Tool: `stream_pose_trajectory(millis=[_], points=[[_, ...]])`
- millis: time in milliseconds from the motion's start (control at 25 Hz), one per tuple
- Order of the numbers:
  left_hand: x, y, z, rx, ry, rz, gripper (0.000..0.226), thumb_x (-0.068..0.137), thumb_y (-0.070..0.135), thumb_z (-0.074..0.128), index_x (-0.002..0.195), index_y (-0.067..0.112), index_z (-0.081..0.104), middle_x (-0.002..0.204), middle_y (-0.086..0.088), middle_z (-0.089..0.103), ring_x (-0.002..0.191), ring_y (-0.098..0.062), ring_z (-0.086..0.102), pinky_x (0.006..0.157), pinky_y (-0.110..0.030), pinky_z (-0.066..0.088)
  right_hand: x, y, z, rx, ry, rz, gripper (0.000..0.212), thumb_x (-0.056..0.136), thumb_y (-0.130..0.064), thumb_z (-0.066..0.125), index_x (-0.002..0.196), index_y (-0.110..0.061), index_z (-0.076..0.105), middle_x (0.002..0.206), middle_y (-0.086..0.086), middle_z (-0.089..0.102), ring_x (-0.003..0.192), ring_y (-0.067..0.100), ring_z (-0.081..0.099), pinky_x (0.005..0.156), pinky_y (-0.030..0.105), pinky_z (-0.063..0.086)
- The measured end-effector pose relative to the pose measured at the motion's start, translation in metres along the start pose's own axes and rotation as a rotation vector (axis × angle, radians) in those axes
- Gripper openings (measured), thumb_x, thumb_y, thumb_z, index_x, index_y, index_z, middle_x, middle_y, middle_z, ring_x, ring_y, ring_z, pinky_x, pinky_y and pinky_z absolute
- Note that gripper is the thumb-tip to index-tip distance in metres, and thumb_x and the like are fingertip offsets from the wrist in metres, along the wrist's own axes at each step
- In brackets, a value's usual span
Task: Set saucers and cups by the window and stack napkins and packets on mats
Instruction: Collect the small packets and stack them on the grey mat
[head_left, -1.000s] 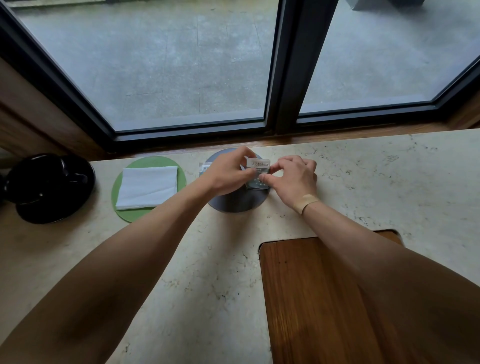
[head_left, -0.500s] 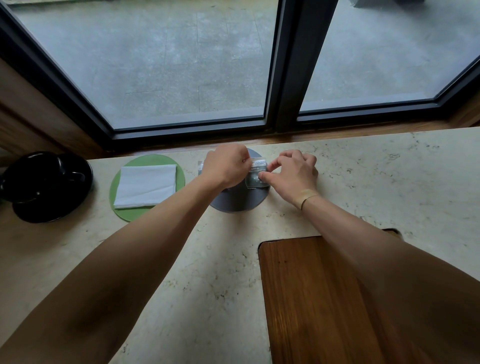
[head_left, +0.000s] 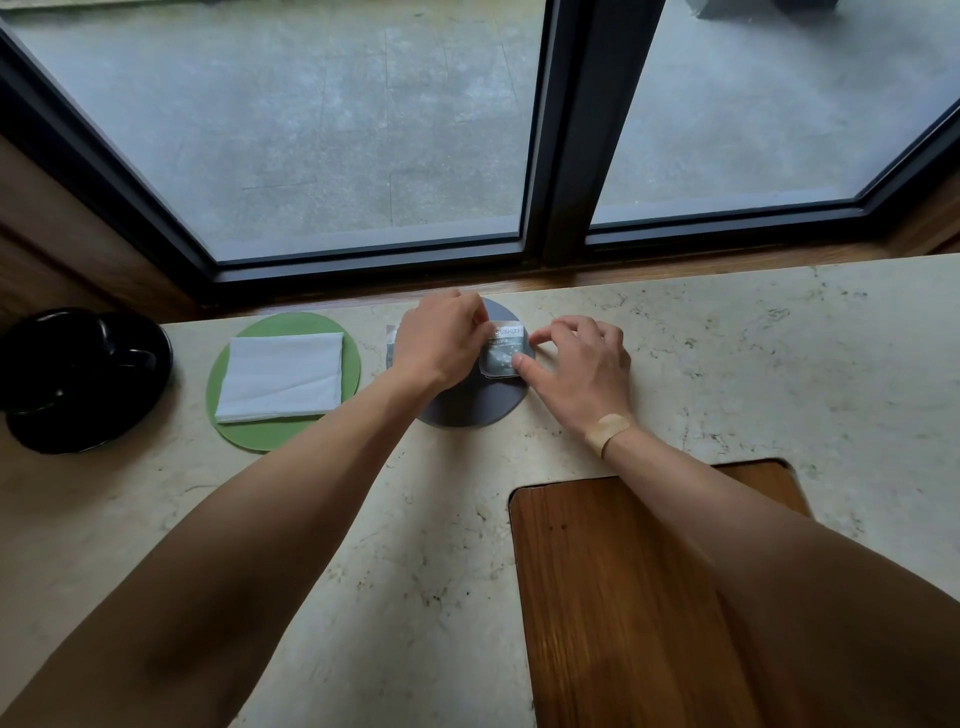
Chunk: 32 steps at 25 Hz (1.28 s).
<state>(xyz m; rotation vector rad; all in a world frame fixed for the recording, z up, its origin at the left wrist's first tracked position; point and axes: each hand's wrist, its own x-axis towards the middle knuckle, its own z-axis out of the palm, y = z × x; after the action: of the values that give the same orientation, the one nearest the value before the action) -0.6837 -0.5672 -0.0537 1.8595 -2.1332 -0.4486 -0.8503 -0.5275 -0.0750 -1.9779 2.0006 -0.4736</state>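
A small grey-white packet (head_left: 503, 354) lies on the round grey mat (head_left: 467, 408) by the window. My left hand (head_left: 441, 343) is curled over the packet's left edge and pinches it. From the right, my right hand (head_left: 582, 371) holds the packet's other edge between thumb and forefinger. The edge of another packet (head_left: 390, 347) shows just left of my left hand; the rest is hidden. A folded white napkin (head_left: 280, 376) rests on the green mat (head_left: 283, 439). At the far left a black cup (head_left: 111, 348) sits on a black saucer (head_left: 78, 431).
The marble counter (head_left: 753, 364) runs along a dark-framed window (head_left: 566, 156) with a wooden sill. A wooden board (head_left: 623, 597) is set into the counter at the front right, under my right forearm.
Both hands have brought the packet down flat onto the grey mat. My right hand's fingers have spread a little. The napkin, cup and saucer have not moved.
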Motion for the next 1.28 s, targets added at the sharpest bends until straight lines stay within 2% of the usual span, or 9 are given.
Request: stream_pose_trajectory(millis=[320,440,560,640,720,800,960,1280], points=[[-0.001,0.001,-0.001,0.045,0.002,0.005,0.023,0.094,0.037,0.053,0.094,0.016,0.063,0.099,-0.004,0.061,0.09,-0.021,0.052,0.075,-0.037,0.044,-0.004,0.005,0.003,0.0,0.005,-0.041,0.047,0.081,-0.059,0.061,0.118,-0.03,0.059,0.13,-0.001,0.051,0.12,0.024,0.038,0.094,0.037,0.036],[-0.003,0.001,0.0,0.089,0.01,0.008,0.025,0.093,0.038,0.05,0.103,0.018,0.06,0.106,-0.005,0.06,0.096,-0.022,0.05,0.077,-0.036,0.039,-0.006,0.007,0.004,-0.01,-0.008,-0.06,0.054,0.075,-0.063,0.064,0.119,-0.033,0.058,0.131,-0.002,0.05,0.12,0.023,0.037,0.097,0.039,0.038],[-0.005,-0.001,-0.004,0.083,0.0,0.11,0.04,0.087,0.044,0.049,0.121,0.023,0.055,0.123,-0.002,0.055,0.111,-0.022,0.046,0.09,-0.041,0.041,-0.008,0.007,0.002,0.014,-0.007,-0.067,0.052,0.073,-0.062,0.068,0.117,-0.035,0.059,0.131,-0.004,0.051,0.12,0.023,0.038,0.099,0.039,0.037],[-0.007,-0.003,-0.009,0.037,-0.145,0.207,0.059,0.079,0.051,0.052,0.133,0.027,0.049,0.135,0.001,0.049,0.123,-0.021,0.038,0.099,-0.045,0.034,-0.008,0.008,0.001,0.03,0.006,-0.069,0.047,0.076,-0.058,0.068,0.115,-0.033,0.061,0.13,-0.004,0.052,0.12,0.023,0.039,0.099,0.038,0.036],[-0.009,-0.004,-0.011,0.039,-0.264,0.233,0.074,0.075,0.055,0.06,0.141,0.029,0.039,0.143,0.002,0.042,0.131,-0.021,0.031,0.103,-0.047,0.027,-0.007,0.009,0.0,0.037,0.012,-0.064,0.041,0.079,-0.054,0.067,0.113,-0.033,0.063,0.129,-0.004,0.053,0.12,0.023,0.04,0.099,0.037,0.035],[-0.011,-0.005,-0.01,0.073,-0.269,0.24,0.08,0.075,0.053,0.067,0.144,0.03,0.035,0.145,0.001,0.04,0.131,-0.022,0.031,0.103,-0.047,0.027,-0.007,0.009,0.0,0.048,0.007,-0.05,0.036,0.08,-0.051,0.067,0.111,-0.032,0.064,0.129,-0.005,0.053,0.121,0.023,0.04,0.099,0.036,0.034],[-0.013,-0.004,-0.008,0.085,-0.212,0.259,0.08,0.075,0.048,0.07,0.145,0.031,0.034,0.144,0.001,0.043,0.131,-0.023,0.034,0.102,-0.045,0.03,-0.008,0.01,-0.001,0.058,0.003,-0.043,0.032,0.08,-0.048,0.069,0.107,-0.032,0.065,0.128,-0.005,0.054,0.121,0.022,0.04,0.098,0.035,0.033],[-0.013,-0.006,-0.007,0.098,-0.194,0.255,0.075,0.078,0.048,0.065,0.144,0.033,0.033,0.143,0.004,0.048,0.131,-0.023,0.036,0.102,-0.046,0.03,-0.009,0.01,0.0,0.088,0.015,-0.053,0.033,0.076,-0.051,0.072,0.103,-0.033,0.066,0.127,-0.005,0.056,0.12,0.022,0.041,0.099,0.037,0.036]])
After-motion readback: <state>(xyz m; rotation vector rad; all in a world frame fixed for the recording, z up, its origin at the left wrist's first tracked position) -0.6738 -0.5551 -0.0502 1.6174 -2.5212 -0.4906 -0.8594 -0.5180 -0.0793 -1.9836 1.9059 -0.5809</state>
